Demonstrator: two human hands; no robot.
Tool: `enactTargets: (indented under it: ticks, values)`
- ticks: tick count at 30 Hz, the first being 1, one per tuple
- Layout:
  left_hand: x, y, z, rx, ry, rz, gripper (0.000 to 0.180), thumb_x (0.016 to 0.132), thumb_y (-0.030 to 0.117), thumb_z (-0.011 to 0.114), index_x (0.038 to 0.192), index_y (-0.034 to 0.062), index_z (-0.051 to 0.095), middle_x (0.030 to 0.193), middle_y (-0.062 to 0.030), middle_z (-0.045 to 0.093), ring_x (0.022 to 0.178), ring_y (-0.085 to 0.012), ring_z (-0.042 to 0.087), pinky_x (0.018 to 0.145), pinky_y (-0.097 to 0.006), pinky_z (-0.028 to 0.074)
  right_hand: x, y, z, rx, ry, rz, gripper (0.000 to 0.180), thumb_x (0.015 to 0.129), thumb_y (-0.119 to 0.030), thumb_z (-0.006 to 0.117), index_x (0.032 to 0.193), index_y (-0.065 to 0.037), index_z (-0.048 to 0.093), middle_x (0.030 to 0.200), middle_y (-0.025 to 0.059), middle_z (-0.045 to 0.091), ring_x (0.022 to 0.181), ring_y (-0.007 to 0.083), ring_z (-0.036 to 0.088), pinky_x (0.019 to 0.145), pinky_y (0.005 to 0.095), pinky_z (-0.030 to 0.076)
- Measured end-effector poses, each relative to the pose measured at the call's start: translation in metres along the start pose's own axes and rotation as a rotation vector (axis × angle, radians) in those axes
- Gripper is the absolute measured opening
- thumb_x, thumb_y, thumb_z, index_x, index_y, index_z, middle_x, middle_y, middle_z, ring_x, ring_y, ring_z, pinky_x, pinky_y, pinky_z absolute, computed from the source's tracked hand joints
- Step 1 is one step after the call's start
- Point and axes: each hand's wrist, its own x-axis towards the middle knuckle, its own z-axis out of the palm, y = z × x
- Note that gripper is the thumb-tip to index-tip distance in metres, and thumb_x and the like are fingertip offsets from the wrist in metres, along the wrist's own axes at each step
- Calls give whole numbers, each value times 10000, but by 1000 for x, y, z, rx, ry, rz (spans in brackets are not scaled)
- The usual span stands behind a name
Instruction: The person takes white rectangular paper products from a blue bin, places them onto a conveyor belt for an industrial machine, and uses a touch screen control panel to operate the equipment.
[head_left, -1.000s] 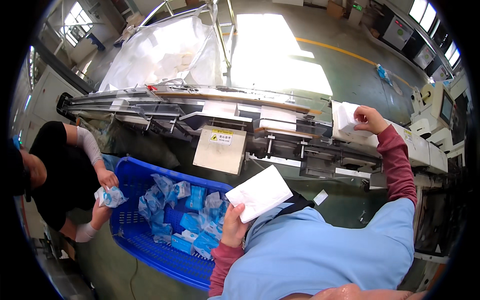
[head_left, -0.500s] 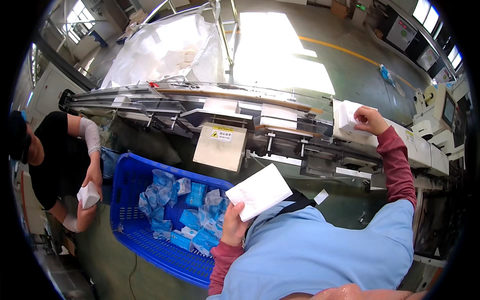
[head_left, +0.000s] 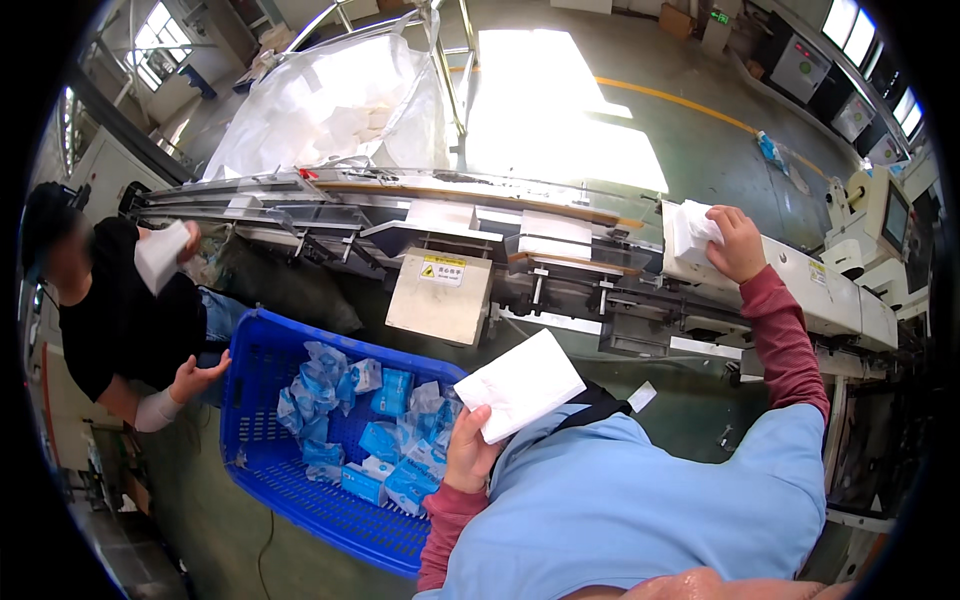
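My left hand grips a flat white stack of tissues close to my chest, above the edge of a blue crate. Far to the right, my right hand presses a second white tissue stack onto the white bed of the packing machine. Two more white stacks lie spaced along the conveyor that runs across the middle of the view.
The blue crate holds several blue-and-clear wrapped tissue packs. A co-worker in black crouches at the left with a white pack raised. A large white bulk bag stands behind the conveyor.
The co-worker has lifted a white pack from low by the crate up to head height. My own hands have stayed where they were with their stacks.
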Motion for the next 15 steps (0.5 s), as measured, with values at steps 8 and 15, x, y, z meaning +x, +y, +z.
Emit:
enactTargets:
  ticks: [8,15]
  values:
    - [1,0,1,-18,-9,-7,547,842,140,563,1315,-5,331,1266,-142,471,1154,-264,488,982,-389,395,-3,22,-2,-18,239,237,302,809,-28,516,1105,-57,568,1042,176,609,924,331,596,789,384,486]
    - [2,3,3,-21,-34,-17,538,848,148,553,1316,1,332,1263,-143,474,1152,-265,490,978,-390,397,22,59,-33,-134,499,228,341,841,-37,518,1175,-97,553,1017,161,624,871,337,613,743,366,500]
